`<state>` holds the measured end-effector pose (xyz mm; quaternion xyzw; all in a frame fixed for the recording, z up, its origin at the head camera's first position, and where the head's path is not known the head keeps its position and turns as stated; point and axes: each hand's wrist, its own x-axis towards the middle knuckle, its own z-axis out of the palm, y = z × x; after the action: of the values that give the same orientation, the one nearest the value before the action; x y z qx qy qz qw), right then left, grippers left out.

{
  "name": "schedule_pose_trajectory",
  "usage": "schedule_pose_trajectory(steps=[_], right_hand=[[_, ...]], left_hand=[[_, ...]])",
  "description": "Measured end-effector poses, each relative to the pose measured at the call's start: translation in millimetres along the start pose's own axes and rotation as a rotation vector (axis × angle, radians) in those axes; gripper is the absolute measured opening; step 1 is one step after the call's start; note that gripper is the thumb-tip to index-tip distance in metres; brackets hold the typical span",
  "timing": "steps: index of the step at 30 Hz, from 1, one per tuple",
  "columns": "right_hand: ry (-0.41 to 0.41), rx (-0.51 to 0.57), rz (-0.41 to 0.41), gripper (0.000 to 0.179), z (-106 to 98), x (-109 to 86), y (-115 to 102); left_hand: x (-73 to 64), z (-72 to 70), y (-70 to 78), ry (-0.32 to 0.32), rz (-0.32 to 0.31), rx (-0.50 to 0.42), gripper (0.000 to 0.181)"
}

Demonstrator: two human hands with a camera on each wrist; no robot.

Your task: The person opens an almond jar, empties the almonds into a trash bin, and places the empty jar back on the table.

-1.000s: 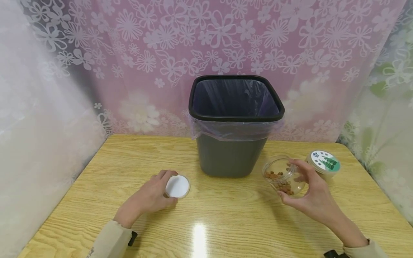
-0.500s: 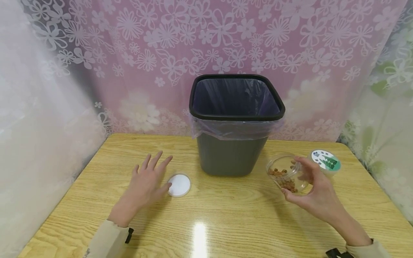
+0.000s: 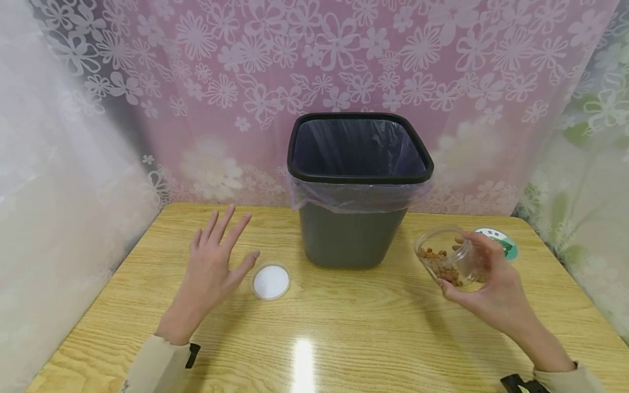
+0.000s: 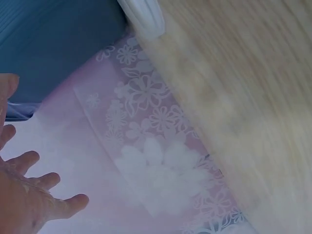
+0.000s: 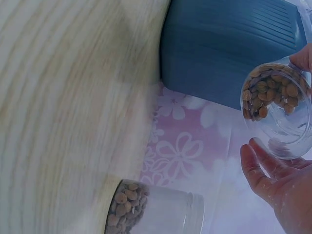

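Observation:
My right hand (image 3: 498,292) grips a clear plastic jar (image 3: 472,267) around its side, thumb below and fingers above. The lidless jar is held tilted, its mouth facing up and left. Small brown nut-like pieces (image 5: 270,92) lie inside against the lower wall. My left hand (image 3: 208,267) is spread with straight fingers and holds nothing. Just right of its thumb, a round white lid (image 3: 271,281) with a clear rim lies on the wooden table (image 3: 344,327). In the left wrist view, that hand's fingers (image 4: 29,161) show at the left edge.
A dark grey bin (image 3: 351,234) with a black rim and purple liner stands at the back middle. Partly hidden behind my right hand is a second jar (image 5: 156,209), with a green and white lid (image 3: 508,248) and similar brown pieces inside. Flowered curtains (image 3: 221,82) surround the table.
My left hand has let go of the white lid and moved up and left, fingers spreading. My right hand has shifted the jar slightly right, now overlapping the second jar.

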<state>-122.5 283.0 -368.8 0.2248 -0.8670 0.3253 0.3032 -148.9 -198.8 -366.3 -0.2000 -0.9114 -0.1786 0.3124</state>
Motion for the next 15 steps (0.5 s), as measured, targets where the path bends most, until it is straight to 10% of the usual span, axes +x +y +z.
schedule_pose_trajectory(steps=[15], right_hand=[[0.077, 0.085, -0.012, 0.1, -11, 7.6, 6]], left_hand=[[19.7, -8.9, 17.1, 0.195, 0.136, -0.128, 0.063]])
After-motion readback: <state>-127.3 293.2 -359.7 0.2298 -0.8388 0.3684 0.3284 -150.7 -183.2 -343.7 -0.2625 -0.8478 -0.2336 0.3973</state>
